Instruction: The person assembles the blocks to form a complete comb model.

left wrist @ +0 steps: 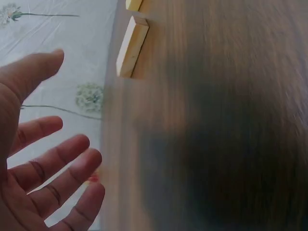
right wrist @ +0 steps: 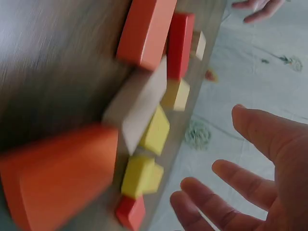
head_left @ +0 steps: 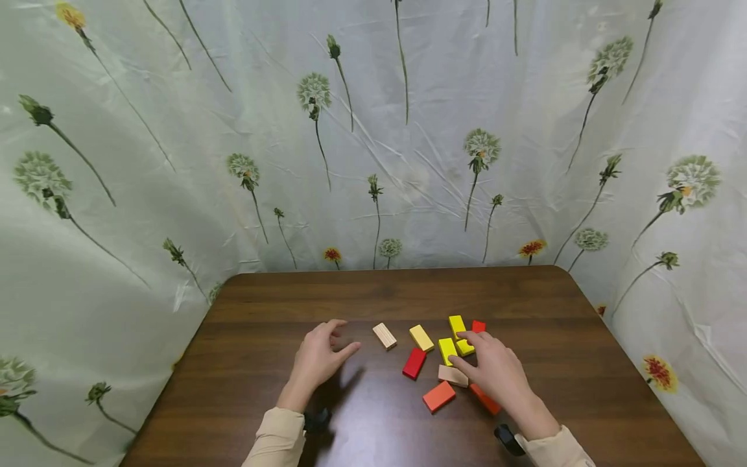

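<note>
My right hand (head_left: 495,368) hovers over the right side of a loose group of wooden blocks, fingers spread and nothing held. Under or beside it lie several yellow blocks (head_left: 447,351), a pale wood block (head_left: 453,375), an orange block (head_left: 439,396) and a second orange block (head_left: 486,399) partly hidden by the hand. A red block (head_left: 478,326) shows just beyond the fingertips. My left hand (head_left: 318,357) is held above the table left of the group, fingers apart and holding nothing. Nearest to it is a striped natural wood block (head_left: 384,336).
A dark red block (head_left: 414,363) and a light yellow block (head_left: 421,338) lie in the middle of the group. The brown wooden table (head_left: 262,324) ends at the back against a hanging cloth (head_left: 408,214) printed with dandelions.
</note>
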Tool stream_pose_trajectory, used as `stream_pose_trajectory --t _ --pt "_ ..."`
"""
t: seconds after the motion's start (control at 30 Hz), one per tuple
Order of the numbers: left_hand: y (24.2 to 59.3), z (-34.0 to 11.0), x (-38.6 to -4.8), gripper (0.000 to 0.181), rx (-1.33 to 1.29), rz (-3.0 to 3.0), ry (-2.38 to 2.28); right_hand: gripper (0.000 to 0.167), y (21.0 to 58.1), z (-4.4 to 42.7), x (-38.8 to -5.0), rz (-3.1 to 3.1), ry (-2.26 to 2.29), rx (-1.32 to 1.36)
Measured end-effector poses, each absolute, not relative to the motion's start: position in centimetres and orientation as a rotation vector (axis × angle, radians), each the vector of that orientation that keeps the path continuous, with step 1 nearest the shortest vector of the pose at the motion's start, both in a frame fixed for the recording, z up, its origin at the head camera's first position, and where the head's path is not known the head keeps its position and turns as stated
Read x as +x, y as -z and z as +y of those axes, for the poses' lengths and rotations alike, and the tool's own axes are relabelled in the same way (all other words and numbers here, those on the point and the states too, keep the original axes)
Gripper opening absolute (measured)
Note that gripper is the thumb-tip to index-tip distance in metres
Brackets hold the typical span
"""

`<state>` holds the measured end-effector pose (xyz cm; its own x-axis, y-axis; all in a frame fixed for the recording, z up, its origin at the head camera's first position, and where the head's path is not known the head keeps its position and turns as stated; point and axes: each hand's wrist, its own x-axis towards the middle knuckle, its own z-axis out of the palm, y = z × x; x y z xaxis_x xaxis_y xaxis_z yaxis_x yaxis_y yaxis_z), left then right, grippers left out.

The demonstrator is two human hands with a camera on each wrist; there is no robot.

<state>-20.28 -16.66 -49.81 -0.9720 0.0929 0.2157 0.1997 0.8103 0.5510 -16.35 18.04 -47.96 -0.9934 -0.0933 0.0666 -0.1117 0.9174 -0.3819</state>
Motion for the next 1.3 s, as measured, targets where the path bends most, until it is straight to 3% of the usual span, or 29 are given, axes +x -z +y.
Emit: stream_pose_trajectory --t 0.43,1.3 --pt "53.0 -15.2 -24.1 0.06 -0.387 -2.847 1.126 0.044 50.3 14.2 -16.5 -3.015 -0.854 0.165" --pt "54.0 -11.1 -25.0 0.065 -0.34 -2.982 0.851 0.052 51.7 13.2 -16.5 -3.01 -0.692 0.139"
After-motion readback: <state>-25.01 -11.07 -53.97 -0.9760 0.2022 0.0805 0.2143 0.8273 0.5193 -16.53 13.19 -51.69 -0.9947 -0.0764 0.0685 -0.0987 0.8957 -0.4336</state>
